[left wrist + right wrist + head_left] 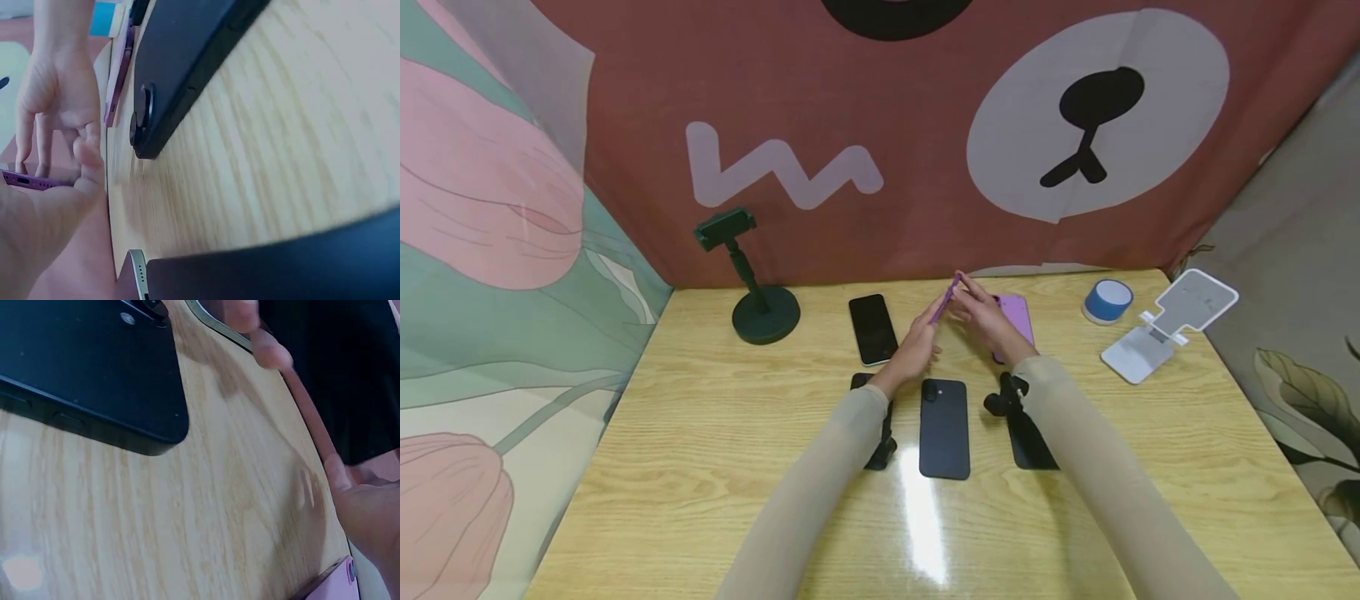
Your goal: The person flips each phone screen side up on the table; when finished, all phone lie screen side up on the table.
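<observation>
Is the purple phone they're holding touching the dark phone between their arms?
Apart. The head view shows the purple phone held up beyond the dark phone, with tabletop showing between.

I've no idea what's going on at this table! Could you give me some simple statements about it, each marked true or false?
1. The left hand and right hand hold a purple phone. True.
2. The green stand is on the person's right. False: the green stand is on the left.
3. A pink phone lies on the table. True.
4. The middle phone lies screen up. False: the middle phone's camera side faces up.
</observation>
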The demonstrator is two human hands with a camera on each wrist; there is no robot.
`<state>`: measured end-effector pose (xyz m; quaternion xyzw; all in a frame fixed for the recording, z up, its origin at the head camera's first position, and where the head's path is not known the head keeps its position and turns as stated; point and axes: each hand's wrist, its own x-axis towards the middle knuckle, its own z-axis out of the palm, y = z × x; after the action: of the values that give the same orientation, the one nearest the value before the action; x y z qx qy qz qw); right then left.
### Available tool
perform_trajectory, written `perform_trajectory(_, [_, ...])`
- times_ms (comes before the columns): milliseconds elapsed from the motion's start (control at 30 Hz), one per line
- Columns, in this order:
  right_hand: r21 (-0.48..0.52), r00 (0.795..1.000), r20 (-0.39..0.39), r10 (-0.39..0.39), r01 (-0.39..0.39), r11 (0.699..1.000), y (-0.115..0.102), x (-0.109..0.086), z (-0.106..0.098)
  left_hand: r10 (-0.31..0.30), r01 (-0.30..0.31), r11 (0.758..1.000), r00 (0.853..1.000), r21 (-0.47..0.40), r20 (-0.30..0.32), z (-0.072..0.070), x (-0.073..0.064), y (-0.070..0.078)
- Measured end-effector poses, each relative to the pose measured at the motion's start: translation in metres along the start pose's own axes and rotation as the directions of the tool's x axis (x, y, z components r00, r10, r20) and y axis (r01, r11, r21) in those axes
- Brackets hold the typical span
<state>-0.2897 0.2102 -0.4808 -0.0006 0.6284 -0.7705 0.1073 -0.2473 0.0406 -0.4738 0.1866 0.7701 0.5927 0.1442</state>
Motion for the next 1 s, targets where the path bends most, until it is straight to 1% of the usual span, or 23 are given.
perform_trajectory(67, [-0.019, 1.0, 0.0, 0.008, -0.008, 1.0, 0.0, -0.001, 0.001, -0.049, 0.051, 0.991, 0.999, -0.12, 0.023, -0.001, 0.0, 0.0])
perform_trajectory(133, [-0.026, 1.0, 0.011, 0.016, -0.015, 1.0, 0.001, -0.001, 0.001, -0.092, 0.101, 0.971, 0.995, -0.219, 0.049, -0.003, 0.0, 0.001])
perform_trajectory(233, [-0.008, 1.0, 0.014, 0.028, -0.028, 1.0, 0.003, 0.0, 0.001, -0.136, 0.151, 0.935, 0.988, -0.32, 0.068, -0.004, 0.0, 0.001])
perform_trajectory(333, [0.03, 1.0, 0.002, 0.028, -0.028, 0.999, 0.005, 0.0, 0.0, -0.169, 0.181, 0.891, 0.983, -0.417, 0.067, -0.004, 0.001, 0.002])
perform_trajectory(367, [0.051, 1.0, -0.006, 0.024, -0.024, 0.998, 0.006, 0.0, 0.0, -0.178, 0.188, 0.87, 0.982, -0.457, 0.065, -0.003, 0.001, 0.001])
perform_trajectory(433, [0.078, 1.0, -0.017, 0.014, -0.012, 0.997, 0.008, 0.001, -0.001, -0.19, 0.191, 0.819, 0.98, -0.541, 0.058, -0.002, 0.001, 0.001])
perform_trajectory(533, [0.102, 1.0, -0.025, -0.005, 0.007, 0.995, 0.01, 0.002, -0.001, -0.187, 0.171, 0.737, 0.981, -0.653, 0.046, -0.001, 0.0, 0.0])
perform_trajectory(567, [0.104, 1.0, -0.03, -0.002, 0.006, 0.995, 0.01, 0.003, -0.002, -0.18, 0.159, 0.714, 0.983, -0.682, 0.041, 0.0, -0.001, -0.001])
perform_trajectory(633, [0.106, 0.999, -0.036, 0.004, 0.0, 0.994, 0.01, 0.003, -0.003, -0.169, 0.143, 0.682, 0.985, -0.717, 0.036, 0.0, -0.002, -0.003])
perform_trajectory(700, [0.099, 0.999, -0.035, 0.015, -0.011, 0.995, 0.01, 0.003, -0.003, -0.163, 0.135, 0.663, 0.986, -0.736, 0.034, 0.0, -0.002, -0.005])
perform_trajectory(833, [0.072, 0.998, -0.048, 0.03, -0.026, 0.997, 0.007, 0.002, -0.003, -0.179, 0.139, 0.624, 0.983, -0.769, 0.033, 0.001, -0.004, -0.008])
perform_trajectory(933, [0.043, 0.998, -0.058, 0.032, -0.03, 0.999, 0.006, 0.002, -0.003, -0.189, 0.143, 0.603, 0.981, -0.785, 0.034, 0.002, -0.005, -0.009])
perform_trajectory(1000, [0.042, 0.998, -0.061, 0.033, -0.03, 0.999, 0.006, 0.002, -0.003, -0.185, 0.146, 0.604, 0.982, -0.784, 0.04, 0.003, -0.006, -0.009])
